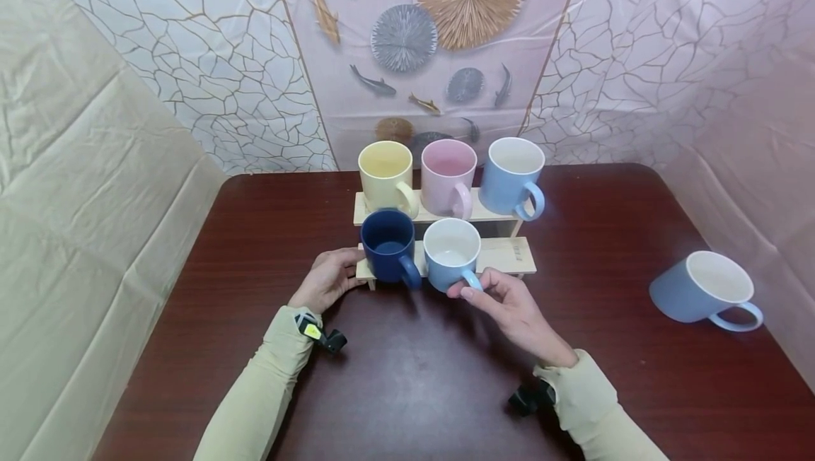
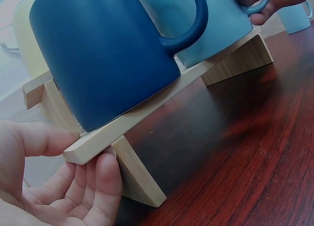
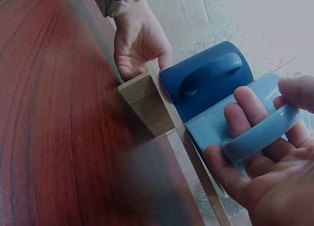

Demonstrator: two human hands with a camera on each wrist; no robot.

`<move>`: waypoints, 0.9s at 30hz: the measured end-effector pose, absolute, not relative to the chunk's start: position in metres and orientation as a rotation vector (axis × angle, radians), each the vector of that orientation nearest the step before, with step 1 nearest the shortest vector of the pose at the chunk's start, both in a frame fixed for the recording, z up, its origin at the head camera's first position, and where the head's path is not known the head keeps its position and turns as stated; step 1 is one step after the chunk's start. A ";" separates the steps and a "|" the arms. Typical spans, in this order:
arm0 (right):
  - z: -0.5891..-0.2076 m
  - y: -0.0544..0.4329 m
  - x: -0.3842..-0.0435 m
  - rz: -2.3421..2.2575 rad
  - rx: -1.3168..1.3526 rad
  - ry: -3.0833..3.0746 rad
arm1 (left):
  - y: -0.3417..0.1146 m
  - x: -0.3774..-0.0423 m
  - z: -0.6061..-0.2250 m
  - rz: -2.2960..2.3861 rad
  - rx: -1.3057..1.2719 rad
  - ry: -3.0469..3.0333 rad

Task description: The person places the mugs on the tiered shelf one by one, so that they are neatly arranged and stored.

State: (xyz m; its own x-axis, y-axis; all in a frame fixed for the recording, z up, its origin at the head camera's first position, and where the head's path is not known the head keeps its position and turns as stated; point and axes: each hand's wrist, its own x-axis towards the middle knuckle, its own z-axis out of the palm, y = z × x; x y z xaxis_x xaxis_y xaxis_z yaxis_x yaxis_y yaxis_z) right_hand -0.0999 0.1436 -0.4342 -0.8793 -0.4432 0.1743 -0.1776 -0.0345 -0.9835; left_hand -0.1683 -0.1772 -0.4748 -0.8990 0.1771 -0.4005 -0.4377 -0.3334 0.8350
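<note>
A two-tier wooden rack [image 1: 509,256] stands on the table, and my left hand [image 1: 330,278] grips the left end of its lower shelf, thumb on top and fingers beneath. Next to that hand a dark blue mug [image 1: 387,249] sits upright on the lower shelf. Beside it is a light blue mug [image 1: 448,263], its base on the same shelf. My right hand [image 1: 509,309] holds this mug by its handle [image 3: 265,135], the fingers passing through the loop. In the left wrist view the thumb and fingertips [image 2: 108,172] pinch the board [image 2: 117,130].
On the upper shelf stand a yellow mug [image 1: 385,182], a pink mug [image 1: 446,182] and another light blue mug [image 1: 509,178]. A further light blue mug [image 1: 688,298] is at the right of the dark red table [image 1: 407,390]. Fabric [image 1: 242,58] hangs behind and along the sides.
</note>
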 end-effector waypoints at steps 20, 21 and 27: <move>-0.438 0.142 -0.113 -2.035 -0.611 2.058 | -0.178 -0.170 -0.477 2.287 -0.303 1.517; -0.438 0.142 -0.114 -2.035 -0.610 2.059 | -0.178 -0.170 -0.477 2.286 -0.304 1.518; -0.438 0.141 -0.116 -2.053 -0.595 2.017 | -0.179 -0.170 -0.477 2.280 -0.311 1.517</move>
